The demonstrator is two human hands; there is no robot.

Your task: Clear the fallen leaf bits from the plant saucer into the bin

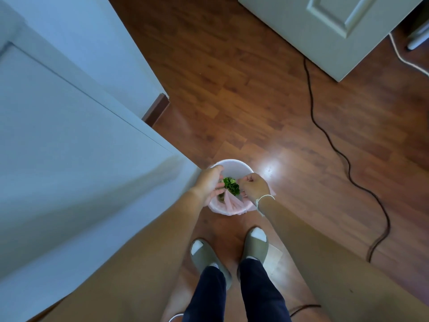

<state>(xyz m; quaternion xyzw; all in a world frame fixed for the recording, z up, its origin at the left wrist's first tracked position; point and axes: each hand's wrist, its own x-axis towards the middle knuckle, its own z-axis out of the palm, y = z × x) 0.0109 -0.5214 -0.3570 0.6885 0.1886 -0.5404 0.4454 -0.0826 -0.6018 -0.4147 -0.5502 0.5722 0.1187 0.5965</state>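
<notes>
A small round bin (234,166) lined with a pale pink bag stands on the wooden floor just ahead of my feet. Both my hands hover over its mouth. Between them sits a clump of green leaf bits (231,185). My left hand (210,184) cups the clump from the left side, fingers curled against it. My right hand (254,185) pinches it from the right; a white string band circles that wrist. The plant saucer is not in view. Part of the bin's inside is hidden under my hands.
A white cabinet or door panel (76,140) fills the left side, its corner close to the bin. A black cable (325,133) snakes across the floor on the right. A white door (336,31) stands at the far right. My slippered feet (232,252) are right behind the bin.
</notes>
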